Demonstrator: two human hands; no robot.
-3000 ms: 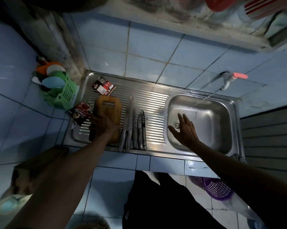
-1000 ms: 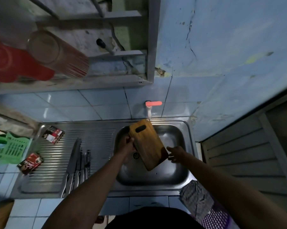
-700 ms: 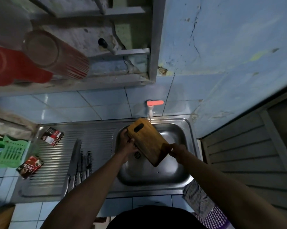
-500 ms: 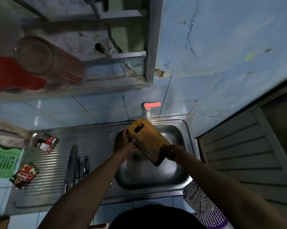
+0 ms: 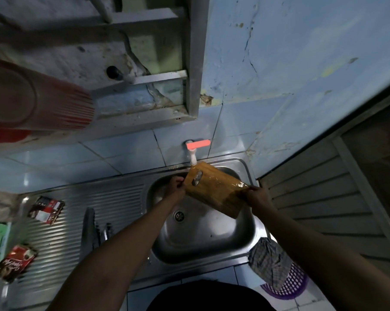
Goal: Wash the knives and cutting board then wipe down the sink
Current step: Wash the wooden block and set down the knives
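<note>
Cutting board (image 5: 214,190), gripped at its ends by left hand (image 5: 175,187) and right hand (image 5: 255,196), sits wet under the tap (image 5: 192,153) over the sink (image 5: 203,239); we judge knives (image 5: 95,230) on the drainer unwashed, wiping pending, sachet (image 5: 15,263) lettering unreadable.

The board (image 5: 214,189) hangs over the sink (image 5: 203,239), just under the tap (image 5: 192,157), with the left hand (image 5: 175,187) at its left end and the right hand (image 5: 256,196) at its right. Knives (image 5: 95,230) lie on the drainboard (image 5: 113,205) left of the sink, packets (image 5: 46,209) farther left. A cloth (image 5: 268,259) hangs at the sink's right front corner.
</note>
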